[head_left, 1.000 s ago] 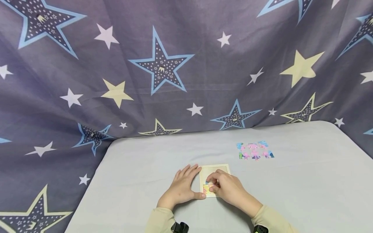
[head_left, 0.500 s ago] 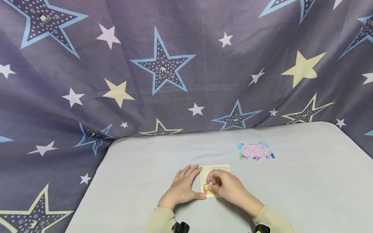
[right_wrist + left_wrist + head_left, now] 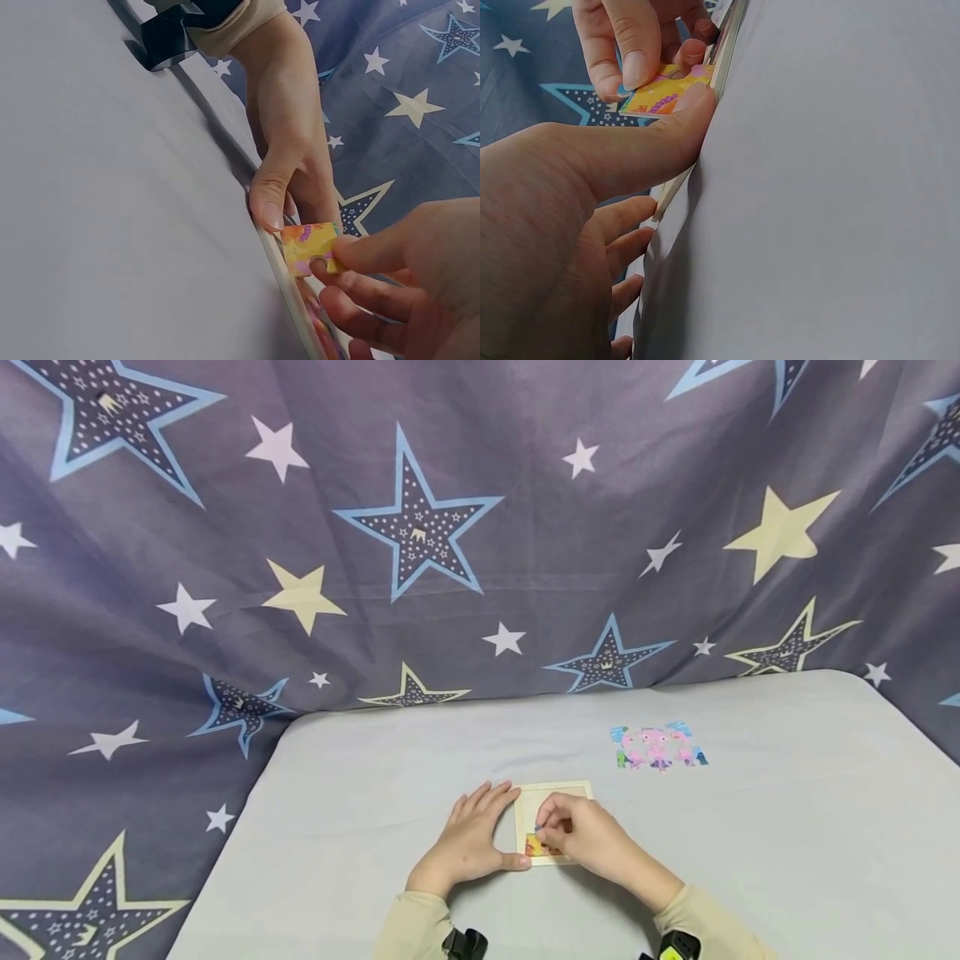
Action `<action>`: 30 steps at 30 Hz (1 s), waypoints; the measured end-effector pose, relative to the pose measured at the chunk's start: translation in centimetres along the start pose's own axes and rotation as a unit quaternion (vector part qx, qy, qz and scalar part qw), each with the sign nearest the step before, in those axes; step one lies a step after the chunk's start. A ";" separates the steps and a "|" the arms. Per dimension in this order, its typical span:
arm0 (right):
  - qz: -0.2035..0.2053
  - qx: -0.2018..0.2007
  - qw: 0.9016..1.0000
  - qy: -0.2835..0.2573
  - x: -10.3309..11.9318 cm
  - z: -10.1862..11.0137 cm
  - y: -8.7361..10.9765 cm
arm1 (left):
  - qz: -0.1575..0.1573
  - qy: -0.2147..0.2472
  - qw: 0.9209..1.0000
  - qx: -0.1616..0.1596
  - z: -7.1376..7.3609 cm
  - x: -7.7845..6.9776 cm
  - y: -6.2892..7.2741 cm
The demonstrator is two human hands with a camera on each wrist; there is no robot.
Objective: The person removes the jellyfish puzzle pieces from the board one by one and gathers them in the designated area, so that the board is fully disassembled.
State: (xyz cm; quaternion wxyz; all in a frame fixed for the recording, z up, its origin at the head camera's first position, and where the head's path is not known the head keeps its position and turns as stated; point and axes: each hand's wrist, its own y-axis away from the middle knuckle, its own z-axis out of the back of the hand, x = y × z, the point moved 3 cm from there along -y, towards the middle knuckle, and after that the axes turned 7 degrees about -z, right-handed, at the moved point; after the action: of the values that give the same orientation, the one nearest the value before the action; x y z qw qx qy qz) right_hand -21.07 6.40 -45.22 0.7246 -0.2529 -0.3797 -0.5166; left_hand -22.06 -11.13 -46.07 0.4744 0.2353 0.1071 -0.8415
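Note:
A yellow jigsaw piece with purple and orange patterns is pinched between the thumb and fingers of my right hand. It tilts up over the near-left part of a light wooden puzzle frame. In the right wrist view, more colourful pieces lie inside the frame, partly covered by the hand. My left hand lies at the frame's left side, its fingers spread and straight. The left thumb presses the near-left corner, close beside the yellow piece.
Farther back on the right, several pink and blue jigsaw pieces lie grouped on the pale tablecloth. Behind the table hangs a dark curtain printed with stars. Black devices sit on both wrists.
My right hand has shifted slightly right with the yellow jigsaw piece, still pinching it over the frame. The left hand and the pieces at the back stay where they were.

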 end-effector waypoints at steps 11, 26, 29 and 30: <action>-0.008 0.026 0.998 -0.060 0.4 1.2 -0.3 | 0.002 -0.002 1.000 -0.002 0.3 0.0 -0.1; -0.034 -0.031 0.999 -0.026 -1.1 6.3 -0.5 | 0.004 0.005 1.000 0.000 0.0 0.1 -0.1; -0.036 -0.043 0.998 -0.012 -1.8 7.4 -0.5 | 0.004 0.004 1.000 0.000 0.0 0.1 -0.1; -0.036 -0.048 0.998 -0.005 -2.0 7.7 -0.5 | 0.005 0.004 1.000 0.000 -0.1 0.1 -0.1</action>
State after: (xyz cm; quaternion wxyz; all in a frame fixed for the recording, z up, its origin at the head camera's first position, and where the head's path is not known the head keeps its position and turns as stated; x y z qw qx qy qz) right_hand -24.17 13.18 -42.37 0.6905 -0.2758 -0.3670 -0.5590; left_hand -22.20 -11.10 -46.16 0.4785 0.2393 0.1080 -0.8379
